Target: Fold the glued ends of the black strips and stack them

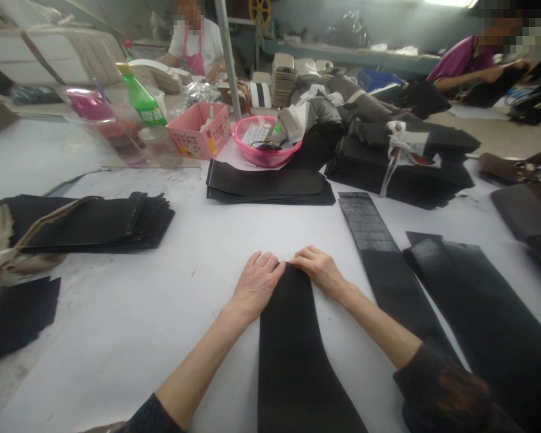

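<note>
A long black strip (293, 355) lies on the white table (162, 337) and runs down past the lower edge of the view. My left hand (259, 282) rests over its far left corner, thumb and fingers pinching the top edge. At the far right corner, my right hand (320, 269) holds the same edge between thumb and fingertips. The two hands are close together, with a short stretch of edge between them. To the right lie another black strip (388, 270) with a shiny far end and some wider black pieces (482, 288).
Stacks of black pieces lie at the left (81, 225) and ahead (270, 183). Behind them stand a pink basin (268, 157), a pink box (201, 132) and a green bottle (139, 96). A tied black stack (401, 162) is back right. Two people work farther off.
</note>
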Action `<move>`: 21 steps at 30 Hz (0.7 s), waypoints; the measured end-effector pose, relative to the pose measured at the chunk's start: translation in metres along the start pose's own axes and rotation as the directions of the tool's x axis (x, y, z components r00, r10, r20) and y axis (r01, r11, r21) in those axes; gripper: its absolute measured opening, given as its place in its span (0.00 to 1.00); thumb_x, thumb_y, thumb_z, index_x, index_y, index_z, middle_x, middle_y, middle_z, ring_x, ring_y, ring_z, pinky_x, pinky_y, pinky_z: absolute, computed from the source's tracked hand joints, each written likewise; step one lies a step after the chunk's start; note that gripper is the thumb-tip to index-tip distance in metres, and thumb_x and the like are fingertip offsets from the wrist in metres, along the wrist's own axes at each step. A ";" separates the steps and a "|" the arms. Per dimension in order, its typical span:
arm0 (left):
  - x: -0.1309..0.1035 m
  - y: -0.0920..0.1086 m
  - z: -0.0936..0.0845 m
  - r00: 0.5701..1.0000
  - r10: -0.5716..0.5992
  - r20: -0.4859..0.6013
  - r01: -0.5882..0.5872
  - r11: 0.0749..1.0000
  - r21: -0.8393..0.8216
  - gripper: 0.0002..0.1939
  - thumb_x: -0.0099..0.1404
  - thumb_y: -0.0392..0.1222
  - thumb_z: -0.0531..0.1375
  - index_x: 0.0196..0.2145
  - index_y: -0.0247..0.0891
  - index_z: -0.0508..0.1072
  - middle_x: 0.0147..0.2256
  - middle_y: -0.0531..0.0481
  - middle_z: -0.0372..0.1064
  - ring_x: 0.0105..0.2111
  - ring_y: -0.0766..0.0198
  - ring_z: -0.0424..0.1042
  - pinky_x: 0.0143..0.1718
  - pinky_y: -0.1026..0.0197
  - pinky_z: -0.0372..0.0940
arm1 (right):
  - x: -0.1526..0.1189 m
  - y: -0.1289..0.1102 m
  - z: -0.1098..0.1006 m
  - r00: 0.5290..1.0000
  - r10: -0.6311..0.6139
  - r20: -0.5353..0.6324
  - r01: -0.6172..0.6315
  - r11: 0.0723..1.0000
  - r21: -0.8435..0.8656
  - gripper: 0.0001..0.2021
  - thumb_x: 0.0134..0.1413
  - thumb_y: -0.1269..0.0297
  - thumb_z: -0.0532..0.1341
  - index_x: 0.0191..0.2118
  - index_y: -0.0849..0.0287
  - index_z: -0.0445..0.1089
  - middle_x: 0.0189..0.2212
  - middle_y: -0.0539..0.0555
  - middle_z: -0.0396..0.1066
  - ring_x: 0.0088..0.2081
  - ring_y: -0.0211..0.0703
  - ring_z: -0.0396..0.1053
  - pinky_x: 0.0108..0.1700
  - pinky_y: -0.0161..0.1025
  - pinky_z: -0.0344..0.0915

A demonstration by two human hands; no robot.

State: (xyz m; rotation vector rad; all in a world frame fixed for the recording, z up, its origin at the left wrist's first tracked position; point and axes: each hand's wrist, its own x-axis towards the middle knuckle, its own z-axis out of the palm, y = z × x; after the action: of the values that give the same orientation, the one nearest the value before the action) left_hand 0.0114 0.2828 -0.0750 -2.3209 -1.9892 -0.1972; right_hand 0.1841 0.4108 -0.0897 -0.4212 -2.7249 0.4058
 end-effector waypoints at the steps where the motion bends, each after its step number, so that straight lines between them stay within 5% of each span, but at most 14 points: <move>1: 0.000 0.000 0.000 1.000 0.000 0.003 0.000 1.000 -0.003 0.15 0.68 0.35 0.54 0.52 0.40 0.66 0.43 0.47 0.66 0.50 0.56 0.62 0.58 0.49 0.53 | -0.001 0.000 0.000 1.000 -0.005 0.003 0.005 1.000 -0.007 0.09 0.64 0.67 0.54 0.44 0.55 0.71 0.38 0.54 0.70 0.41 0.42 0.65 0.43 0.38 0.65; 10: 0.003 0.003 -0.001 0.999 0.012 0.037 -0.012 1.000 0.017 0.17 0.68 0.35 0.54 0.54 0.39 0.65 0.44 0.46 0.64 0.50 0.55 0.61 0.59 0.48 0.53 | -0.005 -0.003 0.003 0.999 -0.033 0.041 0.038 0.992 -0.121 0.11 0.65 0.70 0.52 0.46 0.56 0.70 0.41 0.56 0.68 0.42 0.44 0.63 0.45 0.40 0.63; 21: 0.002 0.005 -0.002 1.000 0.013 0.029 -0.014 0.999 0.045 0.18 0.67 0.35 0.55 0.54 0.41 0.65 0.43 0.45 0.64 0.49 0.55 0.62 0.57 0.47 0.54 | -0.009 0.009 -0.011 1.000 -0.007 0.021 0.008 0.998 -0.057 0.09 0.63 0.68 0.55 0.44 0.55 0.72 0.37 0.54 0.70 0.41 0.42 0.65 0.43 0.38 0.65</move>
State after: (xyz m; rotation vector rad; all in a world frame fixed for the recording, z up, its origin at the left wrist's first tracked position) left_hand 0.0163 0.2841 -0.0724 -2.3216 -1.9694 -0.1177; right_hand 0.1983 0.4187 -0.0852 -0.4246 -2.7627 0.3324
